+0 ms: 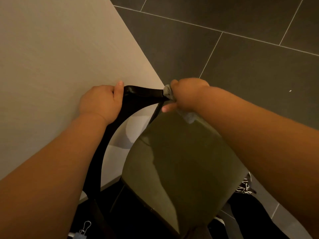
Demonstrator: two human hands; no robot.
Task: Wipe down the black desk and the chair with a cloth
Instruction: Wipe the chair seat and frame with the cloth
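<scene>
My left hand [100, 102] grips the left bend of the back rail [143, 94] of the chair [181, 161], which looks stiff enough to brace on, while my right hand [186, 95] squeezes the soft, limp cloth [167, 91] round the rail's far right end.

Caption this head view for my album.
Left hand grips the chair's black backrest; right hand holds a grey cloth against it.

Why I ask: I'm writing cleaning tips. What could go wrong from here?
1. The cloth is bunched in the right hand, so little of it meets the black chair frame; spots may be missed.
2. The left hand covers part of the frame, which could go unwiped.
3. The frame sits close to the beige panel; a hard stroke might knock it.
</scene>
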